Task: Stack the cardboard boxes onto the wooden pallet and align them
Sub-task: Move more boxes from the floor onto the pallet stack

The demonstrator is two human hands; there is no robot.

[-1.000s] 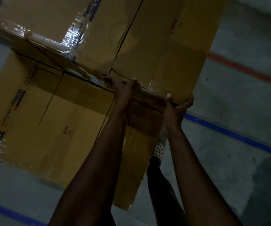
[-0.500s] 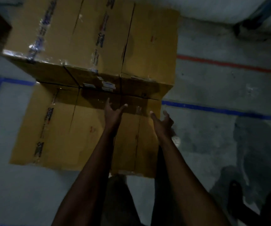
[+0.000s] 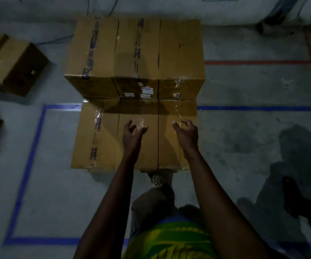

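1. Left grip (image 3: pixel 133 136) and right grip (image 3: pixel 185 134) are both empty, with fingers loosely curled and spread. They hover over the near row of cardboard boxes (image 3: pixel 98 137) and hold nothing. Whether any fingertip touches the cardboard, I cannot tell.
2. That near row is one layer high. Touching it behind is a taller far row (image 3: pixel 136 53) whose front face rises like a step. The wooden pallet is hidden under the load.
3. The far row's right edge seems to sit a little wider than the row below. This may be only the camera angle, but a real overhang could let that box tip when something is pushed against it.
4. Glossy tape strips cross the box tops, so a palm pressing there to align a box could slide.
5. A shoe (image 3: pixel 157 180) is tucked against the stack's near foot. A box nudged off that edge would probably land on it.
6. Loose boxes (image 3: pixel 10 64) lie on the floor (image 3: pixel 57 184) to the left. In this dim light, stepping back or sideways to fetch one risks a stumble.
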